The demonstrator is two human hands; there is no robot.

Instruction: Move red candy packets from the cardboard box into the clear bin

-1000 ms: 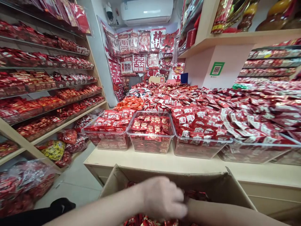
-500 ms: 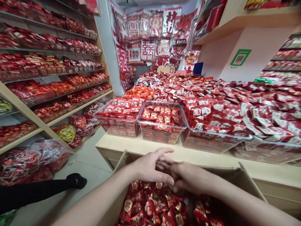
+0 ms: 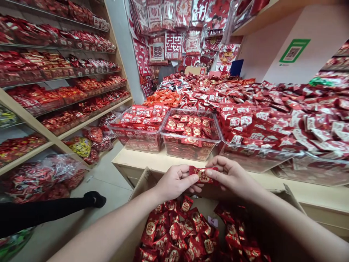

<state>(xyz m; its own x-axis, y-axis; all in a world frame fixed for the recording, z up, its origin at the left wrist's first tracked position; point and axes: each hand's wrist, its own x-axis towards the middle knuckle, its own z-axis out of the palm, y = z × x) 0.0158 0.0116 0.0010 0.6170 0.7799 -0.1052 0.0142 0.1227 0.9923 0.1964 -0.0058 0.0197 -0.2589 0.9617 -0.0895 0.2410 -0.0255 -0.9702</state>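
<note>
A small red candy packet [image 3: 203, 175] with a gold round mark is held up between both hands. My left hand [image 3: 174, 182] pinches its left end. My right hand [image 3: 233, 176] pinches its right end. Both hands hover above an open cardboard box [image 3: 144, 178] at the bottom of the view, filled with several similar red packets [image 3: 188, 233]. Just beyond the hands stands a clear plastic bin [image 3: 191, 136] of red candies on the counter edge.
A cream counter [image 3: 141, 162] carries several clear bins and a wide heap of red packets [image 3: 272, 109]. Wooden shelves [image 3: 54, 94] of red goods line the left wall, with bags [image 3: 81, 145] on the floor. My black-clad leg [image 3: 54, 211] stretches across the aisle floor.
Both hands came up out of the box, and a red candy packet is now pinched between them. The view has tilted down, showing more of the box's contents.
</note>
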